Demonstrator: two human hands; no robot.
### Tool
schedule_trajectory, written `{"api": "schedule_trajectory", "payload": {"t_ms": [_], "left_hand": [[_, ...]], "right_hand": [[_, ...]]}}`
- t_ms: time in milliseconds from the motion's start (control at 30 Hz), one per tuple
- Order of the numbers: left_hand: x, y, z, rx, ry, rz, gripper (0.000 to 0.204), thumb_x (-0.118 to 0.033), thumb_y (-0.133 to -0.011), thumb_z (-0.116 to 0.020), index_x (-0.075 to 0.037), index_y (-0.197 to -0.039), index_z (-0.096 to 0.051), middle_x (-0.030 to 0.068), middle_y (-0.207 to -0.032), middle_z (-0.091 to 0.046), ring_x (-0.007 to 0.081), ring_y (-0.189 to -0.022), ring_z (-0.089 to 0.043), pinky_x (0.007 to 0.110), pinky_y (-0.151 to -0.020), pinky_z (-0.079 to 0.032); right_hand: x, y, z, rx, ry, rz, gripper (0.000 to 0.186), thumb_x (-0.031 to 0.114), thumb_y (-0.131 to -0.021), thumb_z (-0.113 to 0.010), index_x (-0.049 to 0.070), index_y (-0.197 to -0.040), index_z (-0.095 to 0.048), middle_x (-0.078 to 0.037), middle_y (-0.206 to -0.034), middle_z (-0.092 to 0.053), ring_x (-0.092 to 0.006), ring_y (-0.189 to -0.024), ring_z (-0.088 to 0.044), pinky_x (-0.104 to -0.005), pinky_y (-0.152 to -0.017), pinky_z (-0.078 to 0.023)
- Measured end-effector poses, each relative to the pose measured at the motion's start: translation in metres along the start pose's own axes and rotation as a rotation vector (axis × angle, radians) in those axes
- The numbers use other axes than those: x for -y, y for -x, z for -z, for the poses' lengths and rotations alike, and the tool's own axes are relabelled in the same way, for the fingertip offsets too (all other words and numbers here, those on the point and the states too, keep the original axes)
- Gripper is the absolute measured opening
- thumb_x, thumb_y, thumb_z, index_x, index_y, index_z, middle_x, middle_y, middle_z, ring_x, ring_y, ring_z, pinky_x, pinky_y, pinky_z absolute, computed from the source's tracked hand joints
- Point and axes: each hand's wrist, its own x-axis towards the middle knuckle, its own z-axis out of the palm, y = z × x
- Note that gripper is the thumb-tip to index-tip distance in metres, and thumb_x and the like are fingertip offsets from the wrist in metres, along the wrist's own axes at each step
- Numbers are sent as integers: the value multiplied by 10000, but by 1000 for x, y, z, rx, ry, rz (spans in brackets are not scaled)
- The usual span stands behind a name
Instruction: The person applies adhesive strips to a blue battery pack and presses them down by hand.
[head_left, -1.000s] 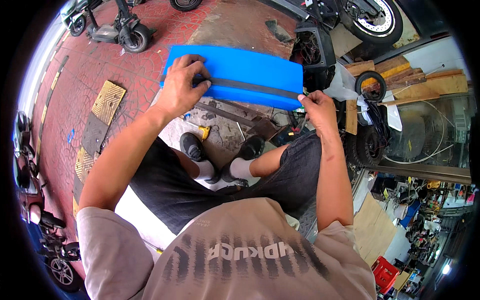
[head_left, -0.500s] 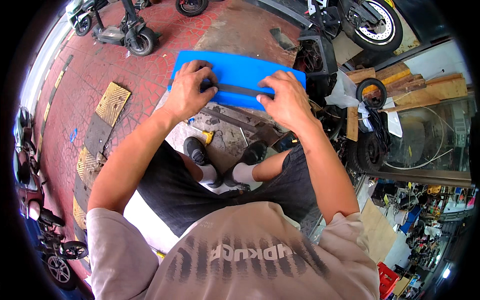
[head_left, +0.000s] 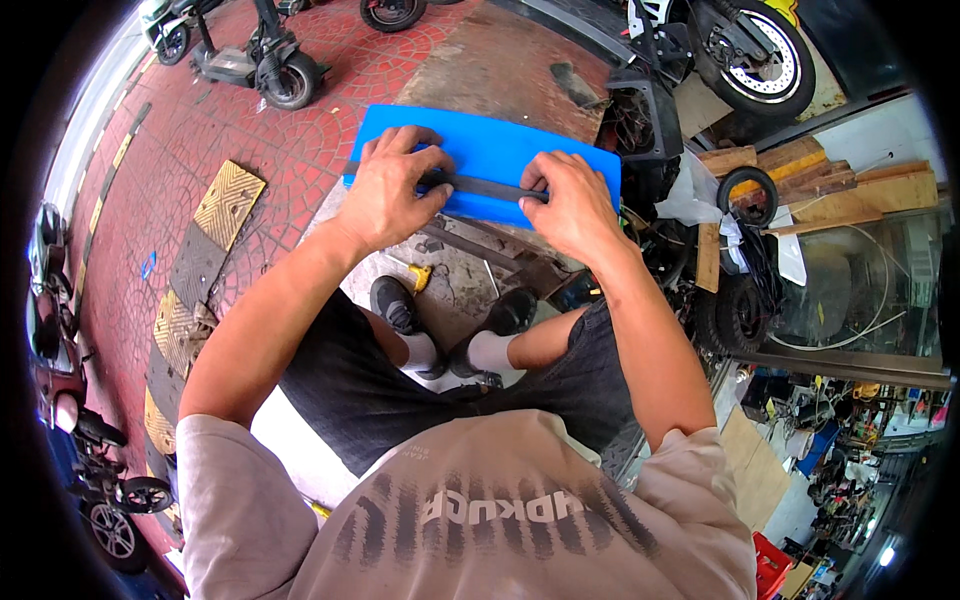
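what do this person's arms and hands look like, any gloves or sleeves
The left hand and right hand show no gloves, and no watch is visible. Loose, plain, short greyish-beige sleeves end above the elbows, leaving the forearms bare.

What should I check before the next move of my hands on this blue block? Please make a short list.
1. Left hand at the dark strip: ok.
2. Right hand at the strip too, farther right: ok.
3. Strip running lengthwise along the blue block: ok between the hands.
4. Strip firmly attached: cannot tell.
5. Strip under the left fingers flat: cannot tell, hidden.
6. Yellow object on the ground apart from both hands: ok.
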Motion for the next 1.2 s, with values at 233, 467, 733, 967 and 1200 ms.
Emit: {"api": "schedule_trajectory", "payload": {"t_ms": [233,467,733,967,1200], "left_hand": [[2,1,-4,-17,-29,-18,227,-198,-862,-768,-109,-1065,-719,134,-1306,-611,371,-1253,-546,536,-1054,-419],[-5,3,-7,-53,-95,-21,276,-134,-827,-763,-88,-1093,-703,147,-1311,-611,381,-1231,-559,526,-1033,-432],[-54,34,-26,163,-228,-320,885,-197,-715,-796,67,-1493,-468,263,-1590,-423,430,-1482,-402,558,-1240,-312],[-62,33,-18,208,-142,-248,945,-311,-739,-825,55,-1517,-435,285,-1602,-382,448,-1498,-359,556,-1249,-288],[-56,57,-10,129,-322,-30,866,-283,-757,-801,87,-1467,-472,287,-1581,-412,437,-1495,-369,569,-1249,-271]], "right_hand": [[-5,3,-6,-124,-115,79,185,100,-804,-795,54,-941,-681,-88,-929,-678,-295,-963,-637,-435,-850,-482],[-10,11,-10,-205,-22,131,151,179,-837,-792,110,-965,-753,-74,-992,-672,-306,-1054,-606,-475,-912,-434],[-10,14,-12,-218,-33,121,133,207,-834,-802,133,-944,-785,-65,-998,-681,-306,-1047,-606,-456,-913,-445],[-4,-4,-5,-324,-25,174,214,212,-872,-772,89,-1047,-755,-103,-1062,-697,-328,-1068,-618,-473,-950,-454],[10,-19,-11,-440,23,244,260,188,-903,-742,79,-1137,-720,-108,-1153,-674,-340,-1124,-592,-477,-940,-461]]}}
